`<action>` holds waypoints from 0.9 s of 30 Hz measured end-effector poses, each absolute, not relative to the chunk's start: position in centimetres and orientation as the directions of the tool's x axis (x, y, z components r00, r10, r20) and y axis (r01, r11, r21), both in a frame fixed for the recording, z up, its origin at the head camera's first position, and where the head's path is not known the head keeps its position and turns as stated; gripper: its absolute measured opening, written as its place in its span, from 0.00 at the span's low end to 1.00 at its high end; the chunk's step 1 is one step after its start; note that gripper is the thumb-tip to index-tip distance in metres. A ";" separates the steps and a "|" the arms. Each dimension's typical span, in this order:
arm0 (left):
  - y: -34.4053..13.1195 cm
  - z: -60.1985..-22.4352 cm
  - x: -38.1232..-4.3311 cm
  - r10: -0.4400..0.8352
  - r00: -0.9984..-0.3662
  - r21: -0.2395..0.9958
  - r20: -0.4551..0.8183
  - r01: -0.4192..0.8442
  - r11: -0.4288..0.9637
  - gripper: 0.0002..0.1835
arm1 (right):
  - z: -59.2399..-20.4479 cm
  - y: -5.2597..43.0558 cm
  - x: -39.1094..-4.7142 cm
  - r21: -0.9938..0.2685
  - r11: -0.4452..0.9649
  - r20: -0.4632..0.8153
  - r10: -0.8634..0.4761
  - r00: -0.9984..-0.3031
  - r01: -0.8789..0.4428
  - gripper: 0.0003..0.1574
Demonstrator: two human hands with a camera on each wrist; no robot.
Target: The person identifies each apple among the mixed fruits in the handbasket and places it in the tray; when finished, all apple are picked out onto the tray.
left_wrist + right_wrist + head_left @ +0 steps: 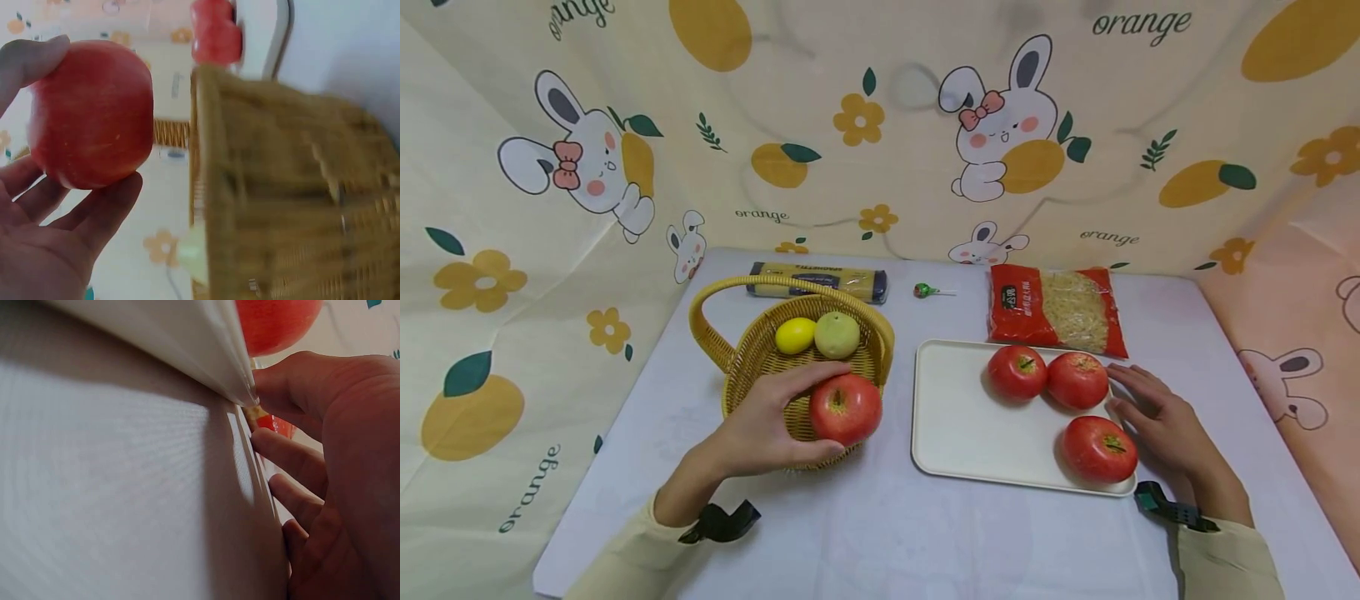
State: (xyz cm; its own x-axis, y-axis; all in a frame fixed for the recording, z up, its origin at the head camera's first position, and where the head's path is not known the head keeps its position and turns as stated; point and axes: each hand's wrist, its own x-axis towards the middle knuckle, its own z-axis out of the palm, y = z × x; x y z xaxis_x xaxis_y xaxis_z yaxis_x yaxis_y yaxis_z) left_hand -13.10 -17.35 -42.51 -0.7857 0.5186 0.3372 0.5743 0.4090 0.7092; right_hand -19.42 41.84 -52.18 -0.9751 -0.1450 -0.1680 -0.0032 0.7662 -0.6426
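In the head view, my left hand (760,425) grips a red apple (846,409) over the front right part of a wicker basket (733,392). The left wrist view shows thumb and fingers spread around that apple (94,115), beside the basket wall (281,187). A yellow lemon (795,336) and a pale green round fruit (837,335) lie inside the basket. My right hand (1168,429) rests at the right edge of a white tray (970,433), its thumb by the rim (247,387). Three red apples (1017,372) sit on the tray.
Behind the basket lies a spaghetti pack (820,282). A lollipop (923,290) is to its right. A red noodle bag (1056,308) lies against the back of the tray. A printed cloth (895,167) hangs behind the white table (865,542).
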 end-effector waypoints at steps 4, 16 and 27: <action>-15.5 -42.5 -13.1 0.565 -0.746 0.694 0.354 0.614 0.376 0.45 | -52.2 41.8 -19.4 -0.645 0.764 -0.173 -0.148 -0.974 -0.001 0.46; -9.8 -43.5 -13.9 0.664 -0.660 0.717 0.351 0.645 0.263 0.43 | -52.1 41.8 -19.3 -0.641 0.768 -0.169 -0.148 -0.974 -0.005 0.46; -5.4 -45.0 -14.7 0.705 -0.656 0.746 0.269 0.605 0.279 0.43 | -52.1 41.8 -19.3 -0.641 0.767 -0.151 -0.154 -0.976 -0.022 0.45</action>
